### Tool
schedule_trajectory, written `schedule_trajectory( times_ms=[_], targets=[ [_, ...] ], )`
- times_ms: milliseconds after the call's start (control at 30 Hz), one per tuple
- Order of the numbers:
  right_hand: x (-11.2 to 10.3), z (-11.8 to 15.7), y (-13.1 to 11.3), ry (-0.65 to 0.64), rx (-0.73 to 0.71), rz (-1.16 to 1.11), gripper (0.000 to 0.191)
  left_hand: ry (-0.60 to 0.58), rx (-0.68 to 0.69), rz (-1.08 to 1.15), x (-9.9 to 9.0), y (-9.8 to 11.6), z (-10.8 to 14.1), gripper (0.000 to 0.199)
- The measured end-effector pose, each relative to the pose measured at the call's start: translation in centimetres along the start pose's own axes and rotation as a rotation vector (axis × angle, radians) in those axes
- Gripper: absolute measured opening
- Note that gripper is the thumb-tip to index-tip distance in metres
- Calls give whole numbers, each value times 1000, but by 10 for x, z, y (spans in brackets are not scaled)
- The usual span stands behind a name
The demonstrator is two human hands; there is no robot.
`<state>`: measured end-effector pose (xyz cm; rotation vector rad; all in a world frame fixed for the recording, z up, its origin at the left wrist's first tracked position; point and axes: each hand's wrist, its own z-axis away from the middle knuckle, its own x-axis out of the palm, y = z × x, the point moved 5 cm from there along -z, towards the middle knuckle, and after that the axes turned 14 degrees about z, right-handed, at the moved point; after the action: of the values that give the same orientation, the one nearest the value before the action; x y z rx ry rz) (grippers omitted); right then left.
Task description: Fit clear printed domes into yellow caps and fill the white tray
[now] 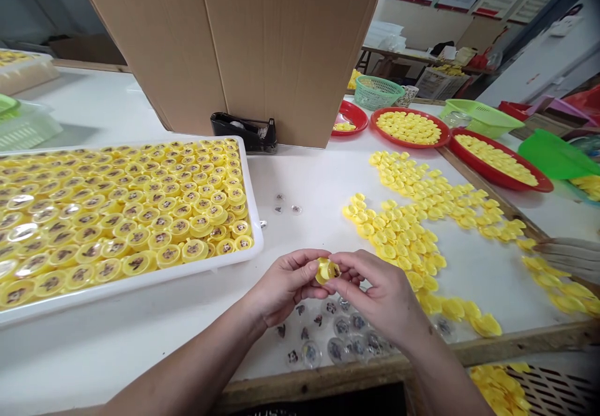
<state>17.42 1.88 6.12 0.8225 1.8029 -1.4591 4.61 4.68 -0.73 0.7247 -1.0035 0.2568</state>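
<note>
Between my two hands is a small round yellow plastic cap [324,270] with a dark print at its right edge. My left hand [293,282] pinches it from the left with thumb and fingers. From the right, my right hand [370,282] closes thumb and fingertips on the same cap; whether a clear disc is also in these fingers is hidden. Beneath the hands lie several clear printed discs [310,353]. Loose yellow caps [398,241] spread over the table to the right.
A white tray [259,232] full of yellow caps with printed faces stands at left. Behind are a black tape dispenser [244,132] and a tall cardboard box [262,47]. Red plates [546,183] of yellow pieces and a green basket [379,93] stand back right. A wooden edge [520,347] borders the table.
</note>
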Motion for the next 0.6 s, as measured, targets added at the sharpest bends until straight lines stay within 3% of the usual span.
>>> schedule_trajectory(
  times_ms=[367, 600],
  targets=[
    [-8, 4, -7, 54, -31, 194, 14, 36, 91, 23, 3, -5, 2, 33],
    [-12, 4, -8, -16, 9, 162, 13, 20, 88, 44, 7, -8, 3, 33]
  ],
)
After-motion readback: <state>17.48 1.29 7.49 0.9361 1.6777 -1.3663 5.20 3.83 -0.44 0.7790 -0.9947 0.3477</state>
